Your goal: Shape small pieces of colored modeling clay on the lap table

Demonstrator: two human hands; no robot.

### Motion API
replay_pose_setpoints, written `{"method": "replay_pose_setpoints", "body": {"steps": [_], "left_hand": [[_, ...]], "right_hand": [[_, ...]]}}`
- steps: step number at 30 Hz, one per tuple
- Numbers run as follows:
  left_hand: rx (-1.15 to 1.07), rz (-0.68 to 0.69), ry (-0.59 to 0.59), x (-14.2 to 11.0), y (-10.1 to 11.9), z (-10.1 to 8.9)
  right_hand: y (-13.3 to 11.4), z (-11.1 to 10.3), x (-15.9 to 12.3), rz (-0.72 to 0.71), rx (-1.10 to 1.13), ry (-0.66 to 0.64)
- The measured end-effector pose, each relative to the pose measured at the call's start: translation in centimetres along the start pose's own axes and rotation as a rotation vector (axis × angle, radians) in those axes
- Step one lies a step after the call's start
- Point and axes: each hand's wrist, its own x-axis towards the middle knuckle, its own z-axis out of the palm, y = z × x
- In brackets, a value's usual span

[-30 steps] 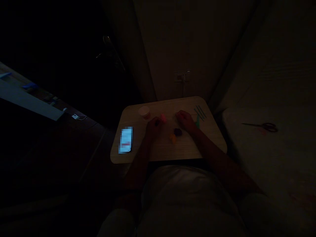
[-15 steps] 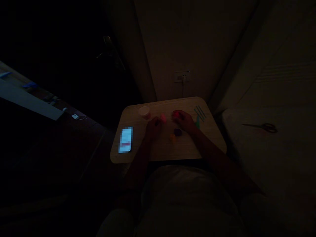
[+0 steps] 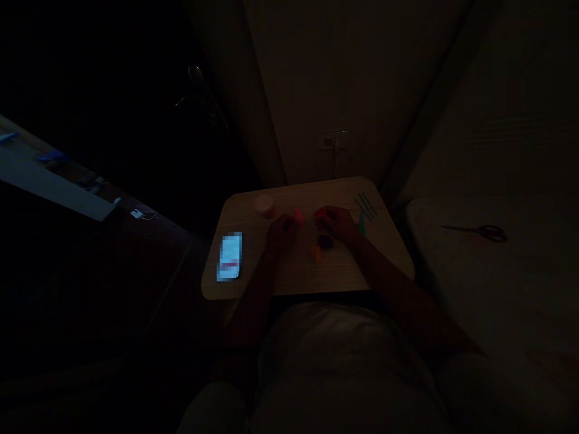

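The light is very dim. My left hand [image 3: 280, 235] rests on the small wooden table [image 3: 289, 280], fingers curled together beside a pink lump [image 3: 298, 215]; what they hold, if anything, is hidden. My right hand [image 3: 339, 224] is closed on a red lump [image 3: 321, 213] that looks like modelling clay. Close below it lie a dark purple lump [image 3: 325, 242] and an orange piece [image 3: 317, 253]. A green piece [image 3: 362, 224] sits just right of my right hand. Several thin green sticks [image 3: 365, 206] lie at the table's far right corner.
A pale round tub [image 3: 264, 205] stands at the back left of the table. A phone with a lit screen [image 3: 230, 257] lies at the left. Scissors [image 3: 491, 232] rest on a pale surface to the right. A wall socket [image 3: 333, 140] with a plugged-in cord is behind the table.
My right hand has tilted slightly lower over the red lump, still holding it. My left hand stays in nearly the same place.
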Motion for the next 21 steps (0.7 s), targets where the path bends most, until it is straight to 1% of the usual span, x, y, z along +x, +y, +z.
{"method": "replay_pose_setpoints", "body": {"steps": [4,13,17,19,21], "left_hand": [[0.005,0.022,0.001,0.0,-0.1,0.0],[0.027,0.007,0.000,-0.1,0.1,-0.1],[0.010,0.006,0.004,0.0,-0.1,0.0],[0.016,0.007,0.008,0.0,-0.1,0.1],[0.016,0.022,0.010,0.0,-0.2,0.1]], "right_hand": [[0.2,0.0,-0.1,0.002,0.021,-0.017],[1.1,-0.1,0.1,-0.038,-0.033,-0.039],[1.0,-0.1,0.4,-0.080,0.000,0.032],[1.0,-0.1,0.6,-0.067,0.037,0.073],[1.0,0.0,0.7,-0.046,0.061,0.087]]}}
